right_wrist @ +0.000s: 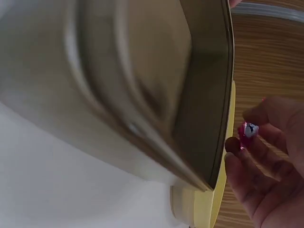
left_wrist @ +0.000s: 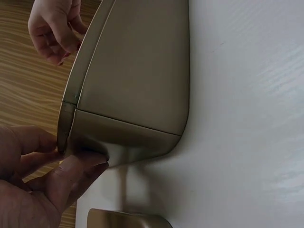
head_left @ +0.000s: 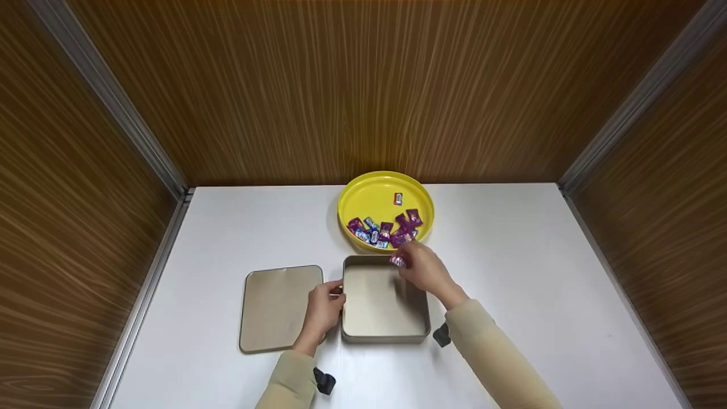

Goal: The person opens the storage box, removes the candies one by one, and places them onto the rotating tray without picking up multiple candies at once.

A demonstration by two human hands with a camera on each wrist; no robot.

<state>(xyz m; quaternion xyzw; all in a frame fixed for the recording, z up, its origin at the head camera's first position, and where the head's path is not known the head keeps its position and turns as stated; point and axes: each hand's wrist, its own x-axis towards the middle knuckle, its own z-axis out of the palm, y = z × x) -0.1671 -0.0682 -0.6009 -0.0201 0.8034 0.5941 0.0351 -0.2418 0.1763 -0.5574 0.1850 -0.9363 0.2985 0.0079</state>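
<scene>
A beige, square tin box (head_left: 386, 339) stands uncovered on the white table. Its left side is held by my left hand (head_left: 322, 309); in the left wrist view, fingers are at the rim of a rounded corner and the thumb lies against the wall just below. Over the tin's back right part, my right hand (head_left: 423, 267) pinches a small pink-wrapped candy (right_wrist: 248, 132) between thumb and fingers. Just behind the tin is a round yellow tray (head_left: 369, 190), with several purple and blue wrapped candies (head_left: 385, 232) mostly in its front half.
The flat beige lid (head_left: 278, 307) lies left of the tin, partly behind my left hand and wrist. Wood-grain panels (head_left: 369, 91) close off the back and both sides of the white table (head_left: 539, 284).
</scene>
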